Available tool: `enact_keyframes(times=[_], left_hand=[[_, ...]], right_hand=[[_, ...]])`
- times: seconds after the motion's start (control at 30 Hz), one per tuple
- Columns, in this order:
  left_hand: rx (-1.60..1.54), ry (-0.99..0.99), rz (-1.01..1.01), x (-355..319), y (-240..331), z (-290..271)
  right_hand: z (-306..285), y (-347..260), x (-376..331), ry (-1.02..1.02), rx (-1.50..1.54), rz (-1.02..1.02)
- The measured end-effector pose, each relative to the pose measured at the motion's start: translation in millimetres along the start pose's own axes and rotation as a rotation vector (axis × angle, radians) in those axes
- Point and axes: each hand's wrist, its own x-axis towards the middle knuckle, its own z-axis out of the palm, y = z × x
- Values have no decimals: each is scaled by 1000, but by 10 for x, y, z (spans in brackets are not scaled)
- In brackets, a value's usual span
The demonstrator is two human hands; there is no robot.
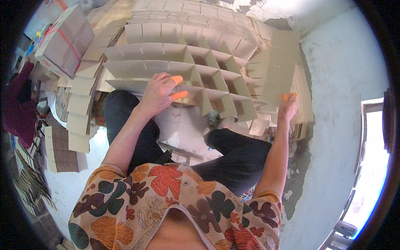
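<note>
A cardboard divider [166,66] of slotted strips stands before me, its crossed cells filling the right part. The left ends of its long strips have open slots with no cross strips. My left hand [157,95] is over the nearest long strip, with orange covers on two fingertips, which are spread apart with nothing visible between them. At the far right my right hand [287,109], also with an orange fingertip cover, is closed at the lower edge of a tan cardboard strip [280,66]. Some of its fingers are hidden.
Stacked slotted cardboard strips [187,16] lie behind the divider, and more cardboard pieces [79,108] overlap on the left. A carton [66,39] with red strapping sits at the upper left. Beyond it is another person [21,104] in dark red. A wall [341,83] rises on the right.
</note>
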Motion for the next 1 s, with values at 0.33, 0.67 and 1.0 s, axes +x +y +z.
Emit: enact_keyframes(times=[0.33, 0.67, 1.0], left_hand=[[46, -96, -52, -211, -328, 59], [22, -113, -35, -241, -378, 156], [-6, -48, -49, -191, -364, 176]], right_hand=[[-894, -1792, -715, -195, 452, -404], [-444, -2232, -1108, -270, 544, -724], [-350, -2390, -1103, -247, 644, -813]])
